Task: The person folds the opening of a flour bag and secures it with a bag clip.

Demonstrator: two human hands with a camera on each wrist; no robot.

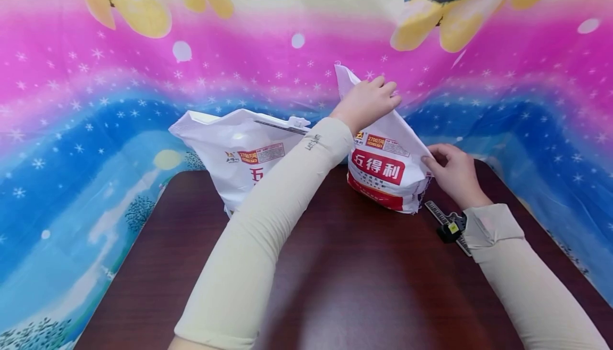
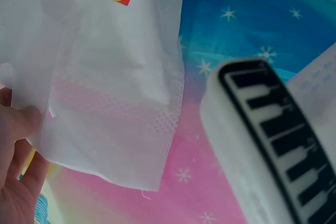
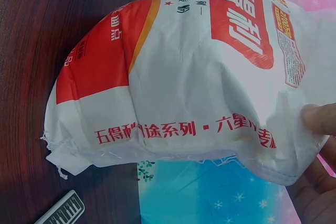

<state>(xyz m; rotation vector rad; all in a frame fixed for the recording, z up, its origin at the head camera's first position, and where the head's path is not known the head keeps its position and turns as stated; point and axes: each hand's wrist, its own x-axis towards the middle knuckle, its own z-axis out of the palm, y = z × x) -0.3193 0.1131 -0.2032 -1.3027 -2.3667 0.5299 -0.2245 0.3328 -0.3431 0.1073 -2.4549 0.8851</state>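
A white flour bag (image 1: 378, 166) with red printed panels stands toward the back right of the table, its top drawn up into a loose, slanting flap. My left hand (image 1: 369, 102) pinches the upper edge of that bag, thumb on one face and fingers behind in the left wrist view. Lower on the right, my right hand (image 1: 452, 172) grips the bag's side corner between thumb and fingers. To the left stands a second flour bag (image 1: 225, 148), partly behind my left arm. Across its top edge sits a white sealing clip (image 1: 282, 125) with a piano-key pattern, large in the left wrist view.
Another piano-key clip (image 3: 63, 211) lies on the dark wooden table (image 1: 335, 265), beside the right bag and partly under my right wrist. A black wrist device (image 1: 451, 230) overlaps it in the head view. A patterned cloth (image 1: 268, 47) hangs behind and around the table.
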